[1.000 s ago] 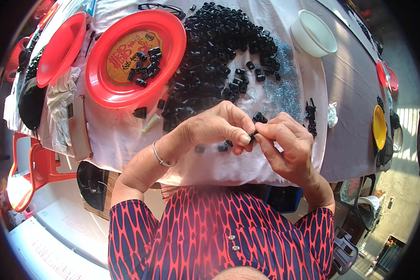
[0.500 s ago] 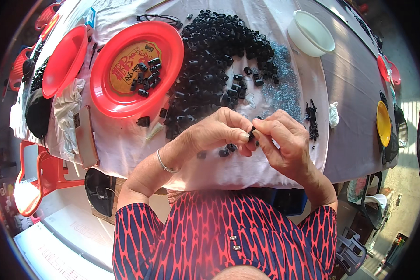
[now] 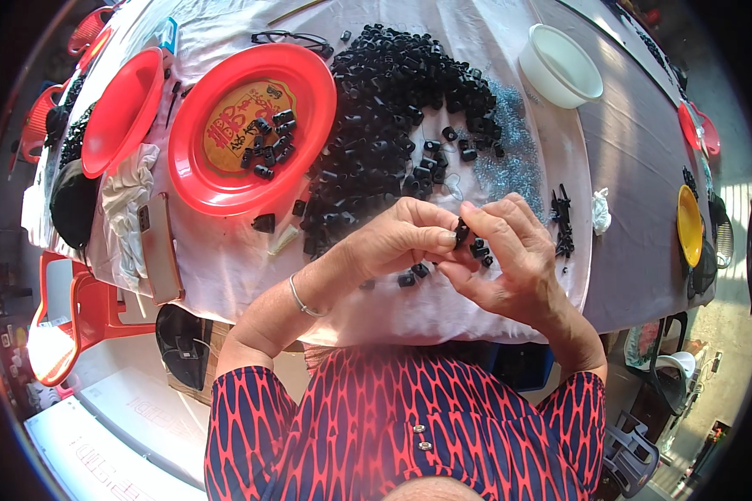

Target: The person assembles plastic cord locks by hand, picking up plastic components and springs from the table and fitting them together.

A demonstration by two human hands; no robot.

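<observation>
My left hand point(image 3: 409, 236) pinches a small black plastic part point(image 3: 460, 230) between thumb and fingers, above the near side of the table. Just to its right, my right hand point(image 3: 514, 255) is open, thumb and forefinger spread apart. The right forefinger's tip is beside the held part; whether it touches I cannot tell. Small black pieces point(image 3: 480, 252) show in the gap between the two hands. Beyond them lies a big pile of black plastic parts point(image 3: 368, 125), and to its right a spread of small shiny metal springs point(image 3: 510, 142).
Several black parts lie in a red plastic bowl point(image 3: 322, 125) left of the pile. Another red bowl point(image 3: 125, 113), a white cloth point(image 3: 127, 209) and a phone point(image 3: 160, 250) are farther left. Right: a white tub point(image 3: 560, 71), thin black sticks point(image 3: 563, 221), a yellow bowl point(image 3: 688, 225).
My right thumb and forefinger have spread apart and come off the black part. My left hand keeps its pinch. The whole view has shifted slightly.
</observation>
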